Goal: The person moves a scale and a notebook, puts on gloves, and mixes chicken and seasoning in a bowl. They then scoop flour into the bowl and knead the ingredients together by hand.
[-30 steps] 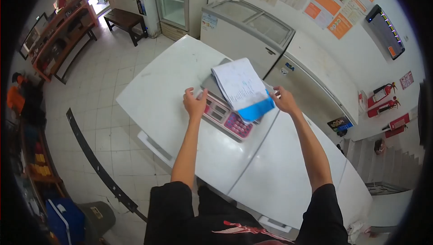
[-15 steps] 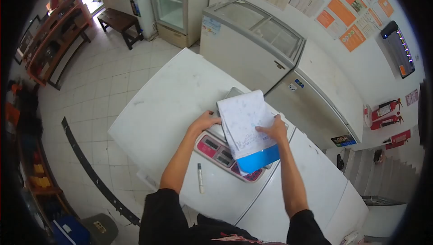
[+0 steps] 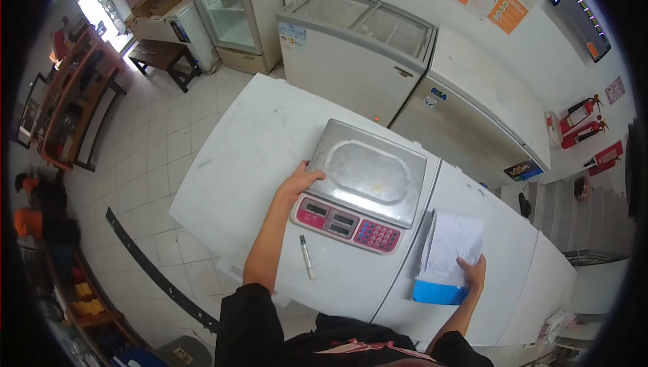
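Observation:
A digital weighing scale (image 3: 368, 171) with a steel pan and a pink keypad panel sits on the white surface in front of me. My left hand (image 3: 302, 181) grips the left edge of its pan, thumb over the top. To the right of the scale, my right hand (image 3: 474, 272) holds an open notebook (image 3: 451, 239) by its right side, thumb on the written page. The notebook's blue cover (image 3: 439, 292) shows at the near end. A whitish pen or marker (image 3: 307, 257) with a dark end lies in front of the scale.
The white worktop (image 3: 236, 158) has a seam right of the scale. Beyond it stand a glass-topped chest freezer (image 3: 351, 56) and another freezer (image 3: 466, 124). A dark bench (image 3: 164, 60) is far left. Stairs (image 3: 574, 222) descend at right, near fire extinguishers (image 3: 582, 114).
The notebook has moved right, off the scale, carried by my right hand, uncovering the pan and keypad. My left hand stays at the scale's left edge. The view has shifted slightly.

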`<action>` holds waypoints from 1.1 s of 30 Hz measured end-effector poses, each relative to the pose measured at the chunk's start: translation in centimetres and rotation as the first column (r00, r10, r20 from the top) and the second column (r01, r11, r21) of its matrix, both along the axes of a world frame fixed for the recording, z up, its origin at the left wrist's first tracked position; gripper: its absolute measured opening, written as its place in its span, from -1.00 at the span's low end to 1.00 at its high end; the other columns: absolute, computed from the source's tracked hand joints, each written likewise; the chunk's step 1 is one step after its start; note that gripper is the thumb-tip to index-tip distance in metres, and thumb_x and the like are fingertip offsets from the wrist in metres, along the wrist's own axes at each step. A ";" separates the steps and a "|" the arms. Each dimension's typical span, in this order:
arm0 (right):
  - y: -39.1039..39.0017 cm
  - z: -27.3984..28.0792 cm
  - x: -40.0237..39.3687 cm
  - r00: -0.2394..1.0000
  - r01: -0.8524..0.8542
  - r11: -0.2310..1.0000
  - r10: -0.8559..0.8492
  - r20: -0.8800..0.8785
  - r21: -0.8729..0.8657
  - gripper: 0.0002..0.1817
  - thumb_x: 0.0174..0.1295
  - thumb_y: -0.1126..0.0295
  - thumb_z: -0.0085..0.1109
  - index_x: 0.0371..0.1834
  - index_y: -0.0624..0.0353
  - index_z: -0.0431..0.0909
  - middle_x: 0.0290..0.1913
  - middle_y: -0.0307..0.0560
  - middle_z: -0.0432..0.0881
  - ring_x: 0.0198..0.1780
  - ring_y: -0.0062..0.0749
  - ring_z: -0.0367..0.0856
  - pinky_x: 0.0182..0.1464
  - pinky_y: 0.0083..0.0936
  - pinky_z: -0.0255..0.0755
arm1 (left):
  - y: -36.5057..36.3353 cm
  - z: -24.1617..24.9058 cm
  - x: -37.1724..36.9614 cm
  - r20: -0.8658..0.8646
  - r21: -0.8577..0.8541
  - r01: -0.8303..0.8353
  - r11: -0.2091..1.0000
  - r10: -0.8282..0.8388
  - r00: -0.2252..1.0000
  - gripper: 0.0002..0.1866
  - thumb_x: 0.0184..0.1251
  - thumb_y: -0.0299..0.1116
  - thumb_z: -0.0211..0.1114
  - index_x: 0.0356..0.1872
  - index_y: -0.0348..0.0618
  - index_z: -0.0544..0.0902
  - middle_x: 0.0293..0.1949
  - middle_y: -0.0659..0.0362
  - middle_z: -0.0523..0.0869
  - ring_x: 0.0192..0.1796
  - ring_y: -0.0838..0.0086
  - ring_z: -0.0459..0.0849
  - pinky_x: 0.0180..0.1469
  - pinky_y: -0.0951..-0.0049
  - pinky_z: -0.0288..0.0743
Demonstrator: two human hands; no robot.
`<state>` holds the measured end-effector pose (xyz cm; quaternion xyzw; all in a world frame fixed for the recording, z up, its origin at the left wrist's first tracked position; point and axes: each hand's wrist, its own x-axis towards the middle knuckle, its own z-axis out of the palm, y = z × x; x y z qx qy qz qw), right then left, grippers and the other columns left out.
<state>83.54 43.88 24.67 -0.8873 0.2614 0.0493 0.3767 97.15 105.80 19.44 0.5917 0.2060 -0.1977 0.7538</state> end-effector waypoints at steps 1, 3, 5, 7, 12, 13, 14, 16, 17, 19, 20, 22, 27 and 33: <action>0.8 0.1 -1.3 0.995 0.023 0.944 -0.054 -0.086 -0.329 -0.11 -0.12 0.16 0.61 0.26 0.42 0.42 0.15 0.20 0.61 0.17 -0.01 0.62 0.19 -0.19 0.51 | -0.5 0.3 -0.5 -0.018 0.001 -0.012 1.000 0.012 1.000 -0.05 0.04 -0.31 0.48 0.42 -0.39 0.13 0.19 -0.19 0.49 0.11 0.16 0.62 0.08 0.24 0.62; 2.6 0.7 -3.2 0.966 -0.051 0.528 -0.187 -0.175 -0.847 -0.16 -0.05 0.16 0.58 0.27 0.36 0.43 0.12 0.15 0.63 0.16 -0.02 0.62 0.16 -0.21 0.52 | -1.6 0.2 -1.0 -0.007 -0.022 0.027 0.999 -0.027 1.000 -0.01 0.03 -0.31 0.49 0.43 -0.40 0.08 0.22 -0.20 0.45 0.13 0.14 0.60 0.07 0.23 0.63; 0.4 -2.2 0.1 0.985 0.025 0.569 0.126 0.118 -0.822 -0.22 0.07 0.12 0.50 0.31 0.31 0.43 0.12 0.14 0.63 0.13 -0.04 0.63 0.13 -0.24 0.53 | -1.6 0.1 -1.0 0.003 0.024 -0.031 0.999 0.030 1.000 -0.06 0.01 -0.30 0.51 0.39 -0.43 0.17 0.18 -0.18 0.51 0.10 0.15 0.63 0.03 0.22 0.65; 3.5 -4.7 4.9 0.941 -0.072 0.974 0.137 0.310 -0.213 -0.37 0.34 0.08 0.28 0.34 0.25 0.41 0.15 0.14 0.61 0.05 -0.12 0.64 0.06 -0.28 0.54 | -1.5 -0.8 -0.8 -0.044 -0.013 -0.029 1.000 0.028 0.999 -0.19 0.01 -0.31 0.52 0.29 -0.43 0.36 0.07 -0.10 0.62 0.00 0.21 0.69 -0.01 0.23 0.66; 18.3 -5.5 14.2 0.970 -0.140 0.565 0.242 0.000 0.813 -0.25 0.37 -0.21 0.07 0.39 0.18 0.37 0.17 0.02 0.60 0.07 -0.26 0.62 0.15 -0.29 0.52 | -1.2 -1.7 -0.5 -0.049 -0.196 0.001 0.981 -0.010 0.999 -0.50 -0.06 -0.26 0.57 -0.08 -0.35 0.71 -0.22 0.03 0.77 -0.19 0.29 0.75 -0.08 0.28 0.65; 20.6 -5.1 14.5 0.977 -0.103 0.471 0.214 0.000 0.876 -0.25 0.36 -0.20 0.09 0.38 0.18 0.38 0.20 0.01 0.59 0.11 -0.25 0.61 0.20 -0.29 0.49 | -1.3 -2.0 -0.7 -0.034 -0.187 -0.013 0.982 0.007 0.999 -0.46 -0.06 -0.26 0.57 -0.04 -0.36 0.69 -0.18 0.01 0.77 -0.16 0.29 0.75 -0.08 0.29 0.65; 22.7 -4.2 14.9 0.981 -0.070 0.367 0.194 -0.003 0.927 -0.26 0.34 -0.18 0.12 0.38 0.17 0.39 0.22 0.00 0.59 0.16 -0.24 0.60 0.25 -0.29 0.47 | -1.4 -2.4 -1.1 -0.017 -0.176 -0.033 0.984 0.031 0.999 -0.43 -0.06 -0.26 0.57 0.00 -0.37 0.67 -0.14 0.00 0.76 -0.14 0.28 0.75 -0.07 0.29 0.65; 22.6 -3.5 14.1 0.981 -0.115 0.384 0.186 0.045 0.916 -0.30 0.36 -0.06 0.12 0.39 0.25 0.37 0.31 0.03 0.53 0.27 -0.18 0.55 0.33 -0.28 0.43 | -2.6 -3.1 -2.6 0.034 -0.188 -0.098 0.977 0.106 0.994 -0.36 -0.04 -0.27 0.57 0.10 -0.39 0.62 -0.06 -0.03 0.74 -0.08 0.26 0.74 -0.05 0.29 0.65; 22.2 -4.0 13.8 0.978 -0.154 0.375 0.189 0.087 0.914 -0.30 0.35 -0.07 0.12 0.39 0.22 0.38 0.31 -0.01 0.53 0.27 -0.20 0.55 0.32 -0.30 0.42 | -3.3 -3.1 -3.4 0.074 -0.203 -0.133 0.970 0.151 0.986 -0.33 -0.03 -0.29 0.56 0.14 -0.40 0.59 -0.02 -0.05 0.72 -0.05 0.25 0.74 -0.02 0.28 0.65; 20.7 -3.7 11.8 0.969 -0.214 0.324 0.188 0.159 0.922 -0.30 0.37 -0.04 0.10 0.41 0.24 0.35 0.33 0.02 0.51 0.28 -0.19 0.54 0.33 -0.27 0.42 | -4.7 -2.5 -5.5 0.123 -0.245 -0.115 0.963 0.148 0.981 -0.24 -0.04 -0.32 0.57 0.24 -0.41 0.50 0.02 -0.08 0.70 0.00 0.23 0.72 0.03 0.25 0.64; 19.0 -4.2 10.7 0.966 -0.225 0.291 0.191 0.174 0.930 -0.31 0.40 -0.02 0.06 0.42 0.26 0.33 0.34 0.05 0.49 0.31 -0.17 0.51 0.35 -0.27 0.40 | -5.5 -0.4 -7.4 0.122 -0.261 -0.132 0.956 0.168 0.978 -0.19 -0.07 -0.37 0.58 0.29 -0.41 0.45 0.04 -0.08 0.68 0.02 0.23 0.71 0.05 0.24 0.64; 16.8 -1.4 6.0 0.967 -0.257 0.396 0.100 0.236 0.882 -0.26 0.41 -0.04 0.07 0.46 0.32 0.27 0.40 0.07 0.43 0.38 -0.13 0.42 0.43 -0.30 0.27 | -7.8 4.2 -11.4 0.199 -0.277 -0.152 0.949 0.212 0.957 -0.13 -0.08 -0.43 0.59 0.34 -0.41 0.38 0.11 -0.08 0.64 0.06 0.25 0.69 0.07 0.25 0.63; 5.8 0.6 -7.9 0.946 -0.264 0.444 -0.054 0.320 0.856 -0.19 0.39 -0.08 0.03 0.50 0.34 0.20 0.45 0.14 0.34 0.43 0.00 0.34 0.44 -0.14 0.24 | -15.3 9.3 -19.1 0.440 -0.115 0.029 0.993 0.024 0.898 0.02 -0.11 -0.31 0.68 0.42 -0.35 0.30 0.26 0.00 0.53 0.28 0.32 0.51 0.35 0.32 0.39; -0.3 4.0 -30.9 0.818 -0.005 0.585 -0.464 0.340 0.811 -0.26 0.45 -0.08 -0.03 0.46 0.33 0.27 0.41 0.12 0.39 0.39 -0.07 0.40 0.42 -0.19 0.28 | -27.4 12.2 -27.2 0.413 -0.165 0.383 0.909 -0.289 0.864 -0.05 0.00 -0.21 0.66 0.38 -0.36 0.34 0.19 -0.01 0.59 0.20 0.30 0.58 0.26 0.33 0.48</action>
